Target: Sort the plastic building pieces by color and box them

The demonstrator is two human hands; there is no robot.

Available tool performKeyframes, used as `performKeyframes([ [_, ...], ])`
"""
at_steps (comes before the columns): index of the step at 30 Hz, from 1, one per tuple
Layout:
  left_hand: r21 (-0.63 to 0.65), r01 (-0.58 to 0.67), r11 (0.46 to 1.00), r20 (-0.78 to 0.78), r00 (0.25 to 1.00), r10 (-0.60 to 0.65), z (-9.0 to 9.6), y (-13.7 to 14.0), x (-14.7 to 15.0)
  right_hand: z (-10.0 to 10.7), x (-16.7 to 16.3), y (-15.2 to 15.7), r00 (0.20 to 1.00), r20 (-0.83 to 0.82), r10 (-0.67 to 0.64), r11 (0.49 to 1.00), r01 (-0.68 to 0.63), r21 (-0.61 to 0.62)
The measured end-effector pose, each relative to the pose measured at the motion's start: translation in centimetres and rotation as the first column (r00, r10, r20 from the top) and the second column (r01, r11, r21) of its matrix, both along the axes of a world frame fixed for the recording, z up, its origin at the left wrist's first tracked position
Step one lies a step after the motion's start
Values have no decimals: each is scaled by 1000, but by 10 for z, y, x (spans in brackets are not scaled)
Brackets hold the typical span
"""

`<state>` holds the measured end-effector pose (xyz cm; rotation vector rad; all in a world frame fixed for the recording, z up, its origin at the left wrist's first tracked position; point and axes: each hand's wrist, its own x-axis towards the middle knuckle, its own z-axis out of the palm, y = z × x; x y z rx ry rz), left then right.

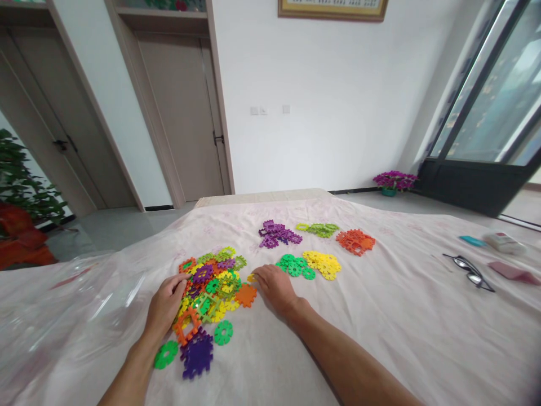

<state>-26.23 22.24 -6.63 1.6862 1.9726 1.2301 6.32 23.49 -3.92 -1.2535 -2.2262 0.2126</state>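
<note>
A mixed heap of plastic interlocking building pieces (215,290) lies in front of me, in orange, yellow, green and purple. My left hand (165,301) is at the heap's left edge, its fingers bent in and pressed together; what is under the fingertips is hidden. Right of the heap, my right hand (273,285) is closed, palm down, over a yellow piece (251,278) whose edge peeks out at the fingertips. Close by lie an orange square piece (246,295), a green round piece (224,332), another green round piece (166,354) and a purple square piece (198,355).
Beyond my right hand are single-colour groups: purple pieces (276,234), light green pieces (322,230), orange pieces (356,242), yellow pieces (323,264) and green pieces (293,265). Clear plastic (97,304) lies at left. Glasses (469,270) and a pink cloth (513,272) lie at right.
</note>
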Motion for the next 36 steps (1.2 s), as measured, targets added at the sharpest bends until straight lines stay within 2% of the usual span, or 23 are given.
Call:
performKeyframes([
  [3, -2, -4, 1000, -16, 1000, 4, -1, 1, -1, -1, 17, 12, 981, -117, -152, 987, 158, 40],
  [6, 5, -11, 1000, -31, 999, 11, -1, 1, -2, 0, 45, 27, 920, -248, -303, 936, 337, 106],
  [9, 5, -9, 1000, -35, 999, 9, -2, 2, -3, 2, 78, 39, 838, -322, -441, 854, 502, 137],
  [12, -4, -5, 1000, -34, 999, 5, -1, 1, -3, 2, 107, 44, 752, -321, -576, 763, 635, 121],
  [15, -9, -7, 1000, -35, 999, 6, -1, 1, -2, 2, 124, 44, 664, -317, -677, 664, 737, 123],
  [16, -7, -7, 1000, -35, 999, 7, -1, 1, -2, 2, 125, 44, 652, -323, -686, 647, 750, 140],
  [17, -4, -5, 1000, -33, 999, 5, -1, 1, -2, 3, 124, 43, 660, -332, -674, 648, 744, 163],
  [18, -2, -1, 1000, -31, 1000, 1, -1, 1, -2, 4, 120, 42, 687, -339, -643, 670, 719, 186],
  [20, -3, 5, 1000, -28, 1000, -5, -1, 1, -2, 6, 105, 38, 782, -334, -527, 762, 608, 222],
  [23, -9, 4, 1000, -22, 1000, -4, -1, 1, -2, 7, 68, 25, 921, -270, -281, 916, 341, 210],
  [25, -8, 0, 1000, -18, 1000, 0, 0, 1, -2, 7, 40, 12, 975, -189, -117, 974, 150, 171],
  [28, 1, -2, 1000, -12, 1000, 2, 0, 0, -1, 8, 7, -8, 995, -28, 91, 989, -88, 120],
  [30, 2, -1, 1000, -12, 1000, 1, 1, 0, 0, 9, -5, -18, 982, 66, 174, 981, -179, 69],
  [33, 1, -1, 1000, -9, 1000, 1, 1, -1, 0, 12, -9, -24, 970, 147, 195, 980, -197, -2],
  [36, 2, 4, 1000, -3, 1000, -4, 2, -1, 0, 13, -5, -23, 970, 162, 182, 983, -184, -5],
])
